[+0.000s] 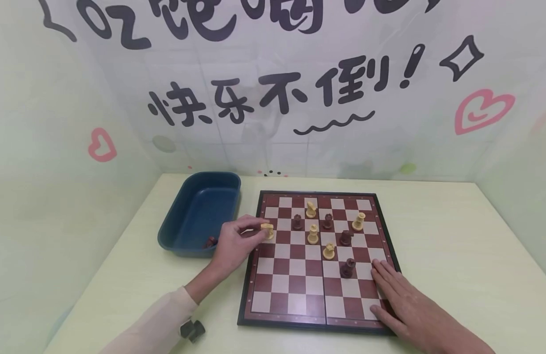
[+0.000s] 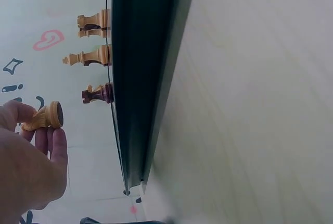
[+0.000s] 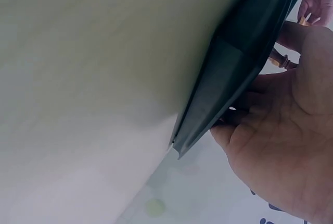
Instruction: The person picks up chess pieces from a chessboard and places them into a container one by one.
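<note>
hands (image 1: 237, 242) (image 1: 407, 301) partly hide a pale chess piece (image 1: 269, 230) and chessboard (image 1: 297, 284).

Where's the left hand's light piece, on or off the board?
Off: left wrist view shows a clear gap between the light piece and chessboard.

Plain cream-coloured left sleeve (image 1: 155, 319)
</note>
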Motion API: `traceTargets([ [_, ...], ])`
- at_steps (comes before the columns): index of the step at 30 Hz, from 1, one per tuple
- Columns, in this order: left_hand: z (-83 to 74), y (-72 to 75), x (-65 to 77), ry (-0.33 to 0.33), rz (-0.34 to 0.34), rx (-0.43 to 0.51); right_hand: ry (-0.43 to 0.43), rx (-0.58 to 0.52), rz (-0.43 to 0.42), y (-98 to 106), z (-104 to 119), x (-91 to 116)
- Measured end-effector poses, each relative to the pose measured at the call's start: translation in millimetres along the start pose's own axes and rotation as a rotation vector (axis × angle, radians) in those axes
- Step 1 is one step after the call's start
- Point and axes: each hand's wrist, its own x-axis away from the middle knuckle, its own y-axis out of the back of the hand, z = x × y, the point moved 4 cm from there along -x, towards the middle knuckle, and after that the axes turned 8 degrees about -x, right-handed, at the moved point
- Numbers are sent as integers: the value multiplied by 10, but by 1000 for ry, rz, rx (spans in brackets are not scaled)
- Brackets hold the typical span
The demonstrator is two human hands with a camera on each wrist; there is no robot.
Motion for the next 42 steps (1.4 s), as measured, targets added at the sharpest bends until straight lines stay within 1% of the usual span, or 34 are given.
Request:
traceTargets([
  [6,-33,42,-28,7,-26,1,-12,-15,23,2,-12,-4],
  [11,-56,71,-68,16,-30,8,-11,-10,6,16,-26,8],
  [15,-64,129,-101,26,-42,-10,-8,-13,-7,23,-26,19],
  [24,-75,358,-188,12,-144,-97,-3,-7,-17,38,-24,11],
  [28,-53,424,-193,15,-181,-86,9,-7,-20,34,-23,7],
  [32,-27,483,-185,14,-210,-74,-10,-27,-3,22,-35,-4],
  [35,-8,532,-168,12,-224,-86,-17,-43,9,12,-38,-6],
  [42,36,639,-131,27,-263,-105,6,-28,-28,3,-24,9],
])
